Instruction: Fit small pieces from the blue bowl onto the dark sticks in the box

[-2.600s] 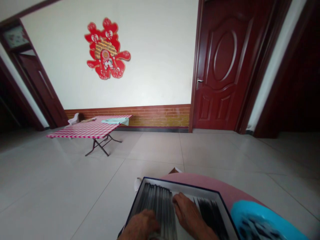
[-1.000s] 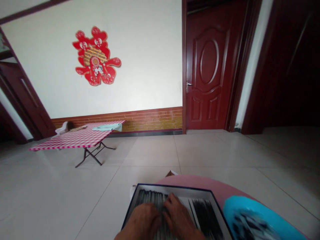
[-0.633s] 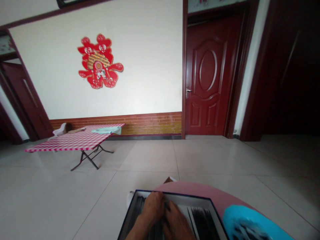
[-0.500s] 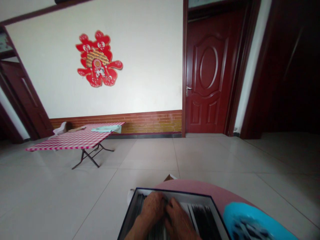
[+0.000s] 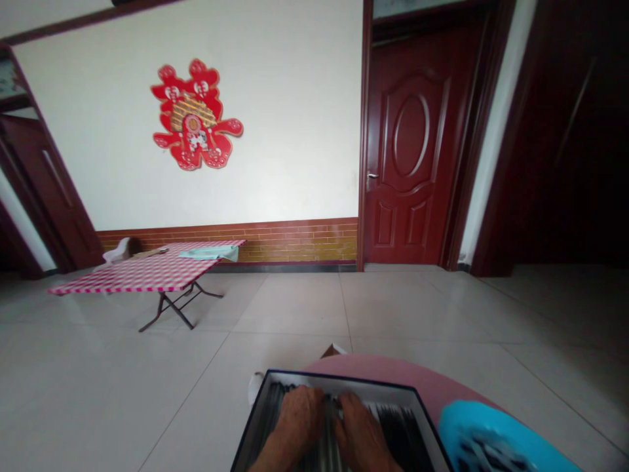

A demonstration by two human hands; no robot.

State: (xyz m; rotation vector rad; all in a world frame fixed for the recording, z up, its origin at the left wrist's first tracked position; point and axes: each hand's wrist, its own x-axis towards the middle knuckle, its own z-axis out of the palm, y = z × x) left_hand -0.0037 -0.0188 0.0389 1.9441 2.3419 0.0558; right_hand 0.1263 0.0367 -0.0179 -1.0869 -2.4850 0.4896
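A shallow box (image 5: 378, 383) with pale inner walls and a dark rim stands at the bottom centre. Thin dark strips (image 5: 403, 432) with light edges are packed in rows inside it; their exact kind is unclear. My left hand (image 5: 301, 416) reaches into the box's middle, its fingers curled down among the strips and their tips hidden. Just to its right, my right hand (image 5: 361, 426) is also curled down onto the strips. A narrow gap with strips showing lies between the two hands. Whatever the fingers pinch is out of sight.
Under the box is a pink round surface (image 5: 422, 370). A blue basin (image 5: 472, 412) holding dark and light pieces sits at the right. Farther off, a folding table (image 5: 147, 272) with a red checked cover stands on the tiled floor. A white object (image 5: 254, 387) shows left of the box.
My right hand has shifted slightly right and away from my left hand, widening the gap. Strips now show where a pale bare patch was right of my right hand.
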